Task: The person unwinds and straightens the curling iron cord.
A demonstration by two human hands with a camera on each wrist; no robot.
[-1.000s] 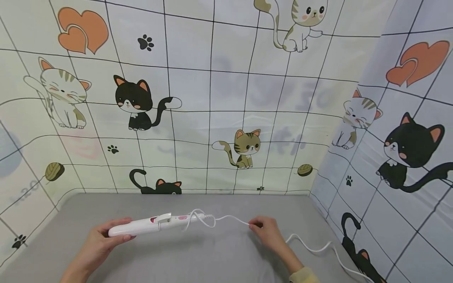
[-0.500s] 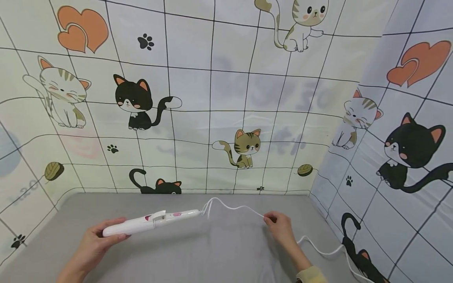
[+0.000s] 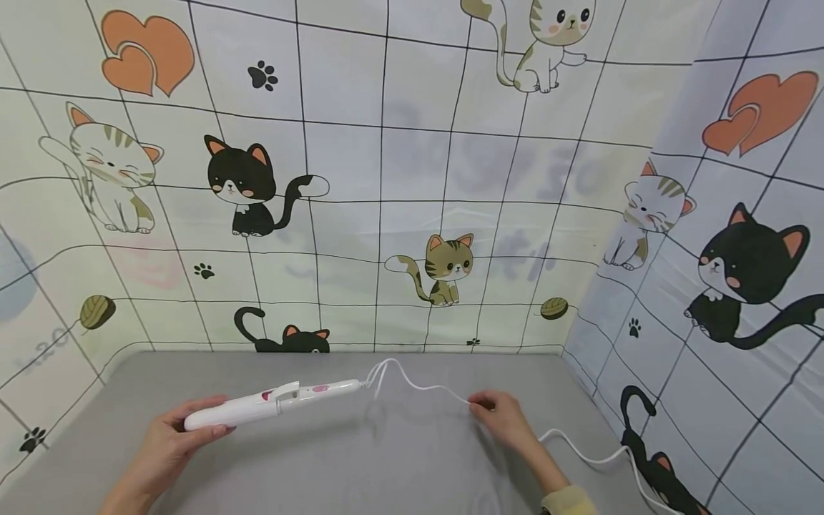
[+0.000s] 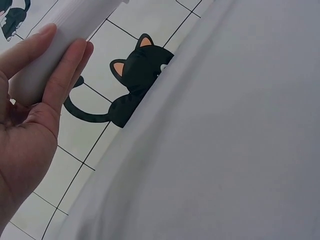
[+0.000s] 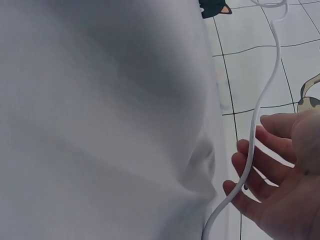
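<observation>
A white hair curling iron [image 3: 257,406] with pink buttons and a raised lever is held tilted over the grey surface, its cord end higher and to the right. My left hand [image 3: 169,443] grips its thick rounded end between thumb and fingers; in the left wrist view the barrel [image 4: 60,45] lies across those fingers. From the far end a white cord [image 3: 421,387] rises in a narrow bend and then runs right. There my right hand [image 3: 505,420] pinches it between thumb and index finger. The right wrist view shows the cord [image 5: 256,117] passing along the loosely curled other fingers.
A grey cloth-covered table [image 3: 360,472] spreads beneath both hands. Beyond the right forearm more cord [image 3: 589,459] trails to the table's right edge. A cat-printed curtain [image 3: 347,236] encloses the back and sides.
The cord loop that hung over the iron's handle has come off it. The iron has shifted slightly left. My right hand went right with the cord, then came back a little left.
</observation>
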